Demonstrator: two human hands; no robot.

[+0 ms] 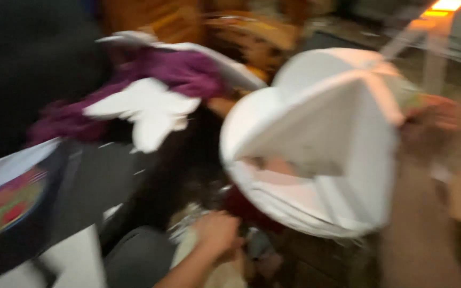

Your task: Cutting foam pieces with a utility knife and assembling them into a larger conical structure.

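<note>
At the right of the scene, the person's right hand (pixel 432 125) is raised and closed on the upper right edge of a white collapsible fabric hamper (pixel 321 144). The hamper is held clear of the floor and tipped, its round mouth facing left and down toward the near side, a position that would let contents slide out; something pale shows inside the lower rim, too blurred to identify. At the near centre, the left hand (pixel 217 232) is low, fingers curled down into a heap of mixed items (pixel 241 250); whether it grips anything cannot be told from the blur. To the far left, a purple garment (pixel 182 72) and a white cloth (pixel 148 112) lie draped over a dark mass. A dark bag with a coloured print (pixel 6 202) sits at the near left edge. Open room is scant: the hamper's lower rim hangs just above the heap, and the only bare floor (pixel 417 234) lies at the near right.
</note>
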